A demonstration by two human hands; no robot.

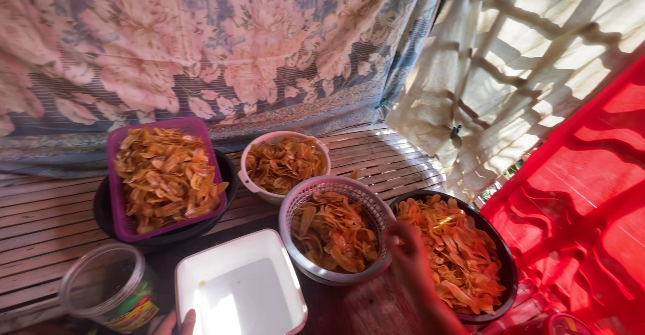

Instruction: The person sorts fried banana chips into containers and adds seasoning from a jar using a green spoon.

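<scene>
Head view, right hand: the right hand [406, 251] reaches in from the bottom edge, forearm running up and slightly left, fingers bunched together at the rim between two containers; whether they pinch a chip, I cannot tell.
Head view, perforated basket: the round pale plastic perforated basket of orange-brown chips [336, 231] sits front and centre, just left of the right hand, fingertips touching its right rim.
Head view, dark basin: the round dark basin heaped with orange chips [500, 254] lies just right of the hand, its rim beside the basket.
Head view, left hand: only fingertips of the left hand [178, 323] show at the bottom edge, against the near left corner of the white square plastic tub [242, 288]; their spread I cannot tell.
Head view, tub axis: the tub looks empty, its sides skewed, the far edge tilting up to the right.
Head view, neighbours: the purple rectangular tray of chips [114, 174] rests on a black bowl, long axis running away from the camera; a white round bowl of chips [248, 174] stands behind the basket; a clear open-mouthed jar [104, 288] sits left of the tub.
Head view, surroundings: slatted bamboo table [40, 221], floral cloth [201, 39] behind.
</scene>
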